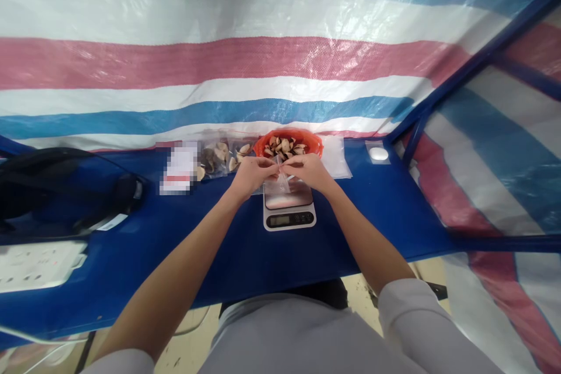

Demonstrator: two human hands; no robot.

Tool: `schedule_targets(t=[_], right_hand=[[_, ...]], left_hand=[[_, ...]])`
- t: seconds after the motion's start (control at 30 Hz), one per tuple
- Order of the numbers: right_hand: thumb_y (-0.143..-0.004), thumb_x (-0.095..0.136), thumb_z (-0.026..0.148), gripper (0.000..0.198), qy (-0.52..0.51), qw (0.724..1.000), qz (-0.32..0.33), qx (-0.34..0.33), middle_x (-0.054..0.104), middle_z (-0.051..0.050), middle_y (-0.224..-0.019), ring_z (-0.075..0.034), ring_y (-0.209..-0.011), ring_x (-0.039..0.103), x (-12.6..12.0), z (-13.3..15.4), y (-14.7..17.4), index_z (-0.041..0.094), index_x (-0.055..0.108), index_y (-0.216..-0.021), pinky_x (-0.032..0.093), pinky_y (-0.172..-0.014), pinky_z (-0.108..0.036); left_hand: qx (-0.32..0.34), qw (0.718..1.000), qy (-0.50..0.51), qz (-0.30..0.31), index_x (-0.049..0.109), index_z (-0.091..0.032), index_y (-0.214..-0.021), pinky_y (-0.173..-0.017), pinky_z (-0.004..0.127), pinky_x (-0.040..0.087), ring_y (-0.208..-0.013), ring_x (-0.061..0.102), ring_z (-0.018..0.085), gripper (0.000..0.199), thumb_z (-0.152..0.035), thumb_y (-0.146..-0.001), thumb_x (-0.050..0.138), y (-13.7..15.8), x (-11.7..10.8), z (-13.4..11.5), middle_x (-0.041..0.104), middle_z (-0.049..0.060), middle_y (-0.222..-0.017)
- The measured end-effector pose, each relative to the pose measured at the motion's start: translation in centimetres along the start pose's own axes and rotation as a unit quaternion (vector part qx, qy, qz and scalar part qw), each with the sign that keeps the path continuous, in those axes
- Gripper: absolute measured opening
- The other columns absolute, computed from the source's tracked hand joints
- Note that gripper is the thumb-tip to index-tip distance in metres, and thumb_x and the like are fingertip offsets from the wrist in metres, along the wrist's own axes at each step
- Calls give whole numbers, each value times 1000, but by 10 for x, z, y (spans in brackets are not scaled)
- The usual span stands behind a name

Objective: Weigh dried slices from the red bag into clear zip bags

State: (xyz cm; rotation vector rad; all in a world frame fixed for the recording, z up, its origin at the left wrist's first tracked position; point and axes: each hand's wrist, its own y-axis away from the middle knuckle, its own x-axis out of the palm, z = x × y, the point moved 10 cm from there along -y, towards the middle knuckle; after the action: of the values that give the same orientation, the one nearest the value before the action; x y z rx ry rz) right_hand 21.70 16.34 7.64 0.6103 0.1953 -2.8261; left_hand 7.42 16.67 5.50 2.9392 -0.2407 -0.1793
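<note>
My left hand (255,174) and my right hand (309,170) pinch the top of a clear plastic bag (277,186) from both sides. The bag hangs over the metal plate of a white digital scale (290,220); whether it touches the plate I cannot tell. Behind my hands sits an orange-red basket (316,139) holding dried, mushroom-like slices (284,145). Left of it lie clear bags with similar pieces (215,158). To the right of the basket is a stack of clear plastic bags (336,158).
On the blue table (175,257), a blurred-out white packet (179,166) lies left of the bags. A black headset-like object (131,193) and a white power strip (39,266) stand far left. A small bag with a white oval item (378,154) lies right. Striped sheeting (219,61) closes the back.
</note>
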Motion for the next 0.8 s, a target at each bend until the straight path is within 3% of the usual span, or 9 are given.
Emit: schedule_targets(t=[0.2,0.37,0.53,0.7,0.8], right_hand=[[-80,69,25,12,-4,1000,-27,16,75,-2,-73,-17,-69,72,-2,-6,-1,19,79,-79,60,-64,-26],[-81,64,22,15,13,997,-61,34,73,-2,-69,-16,-67,71,-18,-12,0,18,77,-76,59,-62,-24],[-81,63,20,15,78,995,-63,12,72,-1,-69,-14,-64,67,-20,4,4,19,76,-74,57,-59,-23],[-82,64,21,15,78,995,-61,6,72,-2,-70,-16,-65,68,-16,18,4,20,78,-77,56,-57,-23],[-82,65,23,14,59,997,-49,3,73,-2,-71,-17,-67,69,-13,20,4,20,78,-78,59,-57,-25]], left_hand=[[21,999,-46,-7,71,-15,-63,-64,27,54,-56,63,14,17,-32,-63,73,-3,-5,1,69,1,-58],[37,993,-113,-26,69,-17,-59,-60,27,50,-54,61,14,14,-30,-63,69,0,-25,-4,67,1,-55],[47,982,-184,-23,70,-18,-60,-56,27,46,-52,58,15,16,-32,-66,68,6,-34,-13,67,1,-54],[60,988,-145,-13,72,-17,-72,-62,30,52,-59,67,19,33,-50,-72,73,14,-26,-24,71,4,-63],[58,982,-181,-20,71,-18,-77,-61,30,52,-59,68,20,41,-58,-74,71,16,-21,-28,72,4,-67]])
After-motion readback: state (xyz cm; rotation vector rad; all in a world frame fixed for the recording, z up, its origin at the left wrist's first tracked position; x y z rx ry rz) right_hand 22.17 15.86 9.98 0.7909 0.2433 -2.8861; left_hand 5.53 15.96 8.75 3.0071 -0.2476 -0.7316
